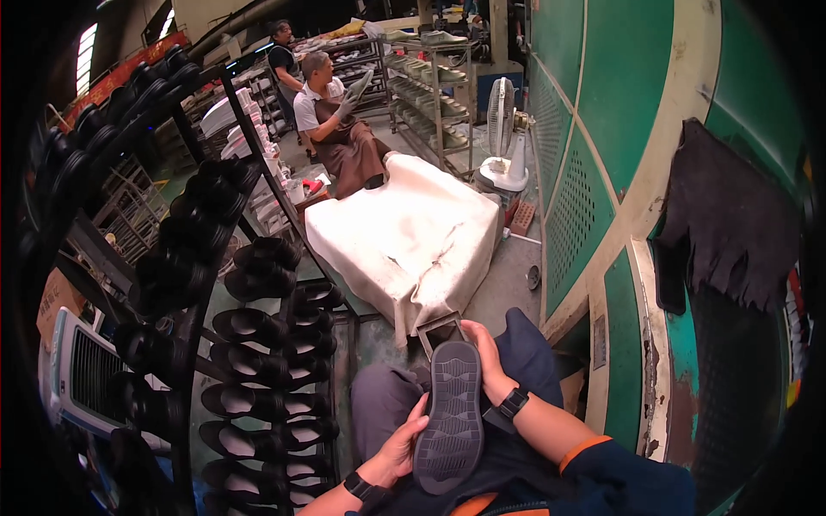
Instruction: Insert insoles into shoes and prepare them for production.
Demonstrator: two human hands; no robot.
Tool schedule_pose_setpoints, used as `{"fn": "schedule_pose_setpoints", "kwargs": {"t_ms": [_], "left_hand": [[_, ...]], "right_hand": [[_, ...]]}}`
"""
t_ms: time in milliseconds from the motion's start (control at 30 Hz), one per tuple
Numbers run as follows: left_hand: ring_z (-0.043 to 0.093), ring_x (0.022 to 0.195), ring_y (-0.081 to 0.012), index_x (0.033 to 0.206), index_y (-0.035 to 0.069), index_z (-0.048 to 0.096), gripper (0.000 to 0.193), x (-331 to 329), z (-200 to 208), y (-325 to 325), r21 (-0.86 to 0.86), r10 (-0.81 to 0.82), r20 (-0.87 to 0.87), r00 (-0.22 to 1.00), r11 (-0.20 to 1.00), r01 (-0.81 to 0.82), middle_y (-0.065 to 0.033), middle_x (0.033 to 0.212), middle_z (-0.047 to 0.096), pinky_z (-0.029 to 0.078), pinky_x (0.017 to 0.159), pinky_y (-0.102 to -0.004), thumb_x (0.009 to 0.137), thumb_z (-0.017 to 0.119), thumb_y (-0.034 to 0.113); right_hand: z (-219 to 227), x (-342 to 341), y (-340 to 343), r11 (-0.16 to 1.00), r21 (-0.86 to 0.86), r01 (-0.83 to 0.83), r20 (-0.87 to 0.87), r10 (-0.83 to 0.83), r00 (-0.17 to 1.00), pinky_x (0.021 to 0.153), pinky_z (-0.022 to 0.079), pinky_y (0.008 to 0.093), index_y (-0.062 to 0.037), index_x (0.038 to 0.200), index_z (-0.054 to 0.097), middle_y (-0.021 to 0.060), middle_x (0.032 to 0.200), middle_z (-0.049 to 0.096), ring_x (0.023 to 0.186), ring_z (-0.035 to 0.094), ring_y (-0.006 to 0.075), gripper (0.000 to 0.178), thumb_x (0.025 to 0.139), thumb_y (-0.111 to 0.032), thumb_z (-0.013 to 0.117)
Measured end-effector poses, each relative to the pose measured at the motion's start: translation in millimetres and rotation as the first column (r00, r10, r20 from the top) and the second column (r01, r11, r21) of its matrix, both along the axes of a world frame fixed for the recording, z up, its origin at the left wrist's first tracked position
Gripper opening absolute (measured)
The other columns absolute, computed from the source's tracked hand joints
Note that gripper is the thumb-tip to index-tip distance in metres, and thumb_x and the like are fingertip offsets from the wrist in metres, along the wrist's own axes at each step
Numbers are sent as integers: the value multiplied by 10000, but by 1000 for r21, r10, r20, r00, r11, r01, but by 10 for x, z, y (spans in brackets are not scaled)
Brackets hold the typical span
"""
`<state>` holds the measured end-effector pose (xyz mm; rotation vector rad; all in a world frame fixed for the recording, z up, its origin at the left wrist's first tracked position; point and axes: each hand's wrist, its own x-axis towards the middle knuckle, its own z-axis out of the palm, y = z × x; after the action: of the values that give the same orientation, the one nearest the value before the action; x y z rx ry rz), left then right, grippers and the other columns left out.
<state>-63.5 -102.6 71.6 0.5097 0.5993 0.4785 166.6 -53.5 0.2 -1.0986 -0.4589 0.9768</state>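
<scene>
Above my lap is a dark grey shoe sole (449,417), its patterned tread facing up. Whether an upper is attached beneath it is hidden. My left hand (397,443) grips the lower left edge, thumb along the side. On the upper right, my right hand (487,363) closes round the toe end, with some fingers out of sight behind it. Just beyond that end is a small worn metal frame (440,327), close to my right fingers.
Racks of black shoes (245,400) line my left. A cloth-covered table (404,228) stands ahead, with a seated person (331,129) holding a shoe beyond it. A fan (502,129) and a green machine (572,198) are on the right, where a dark cloth (727,215) hangs.
</scene>
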Motion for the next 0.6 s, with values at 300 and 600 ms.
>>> {"fn": "schedule_pose_setpoints", "kwargs": {"t_ms": [300, 600], "left_hand": [[481, 1332, -269, 1583, 88, 106, 938, -36, 246, 33, -59, -121, 165, 979, 989, 132, -152, 1503, 388, 409, 1106, -386, 836, 674, 122], [637, 1116, -298, 1418, -28, 366, 951, -314, 717, 466, 396, 133, 388, 912, 869, -295, -161, 1270, 580, 535, 958, -412, 673, 864, 287]], "right_hand": [[-653, 577, 49, 901, -92, -425, -424, 350, 835, 744, 556, 313, -23, 979, 703, 83, 906, 717, 792, 689, 186, 362, 944, -366, 591], [422, 376, -394, 334, 690, -642, -191, 940, 283, 992, 499, 409, 3, 1379, 485, 154, 1296, 613, 1137, 632, 266, 655, 935, -461, 618]]}}
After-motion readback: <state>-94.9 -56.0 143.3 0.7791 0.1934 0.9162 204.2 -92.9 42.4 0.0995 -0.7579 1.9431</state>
